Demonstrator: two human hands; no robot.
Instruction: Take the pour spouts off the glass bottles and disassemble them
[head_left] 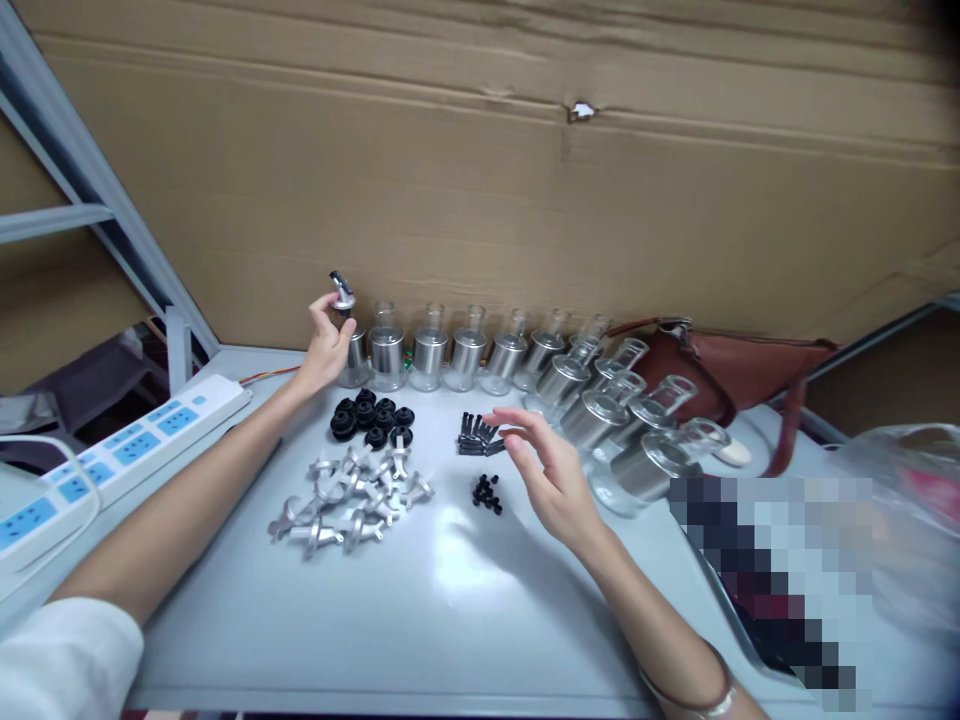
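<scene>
At the left end of the bottle row, my left hand (330,350) is closed around a silver pourer spout with a black lever (343,290), over the mouth of a glass bottle with a metal band (354,358). Whether the spout is seated in the neck is hidden by my fingers. My right hand (551,480) hovers with fingers loosely bent and apart, nothing in it. Just left of it lie black levers (474,440) and small black caps (487,493). Black ribbed stoppers (367,415) and silver spout parts (352,500) are heaped nearer the left arm.
Several more banded bottles (469,350) curve along the back and right of the grey table (450,640). A brown bag (735,370) stands behind them at the right, near a plastic bag (900,520). A white power strip (135,450) borders the left. Cardboard (450,180) walls the back.
</scene>
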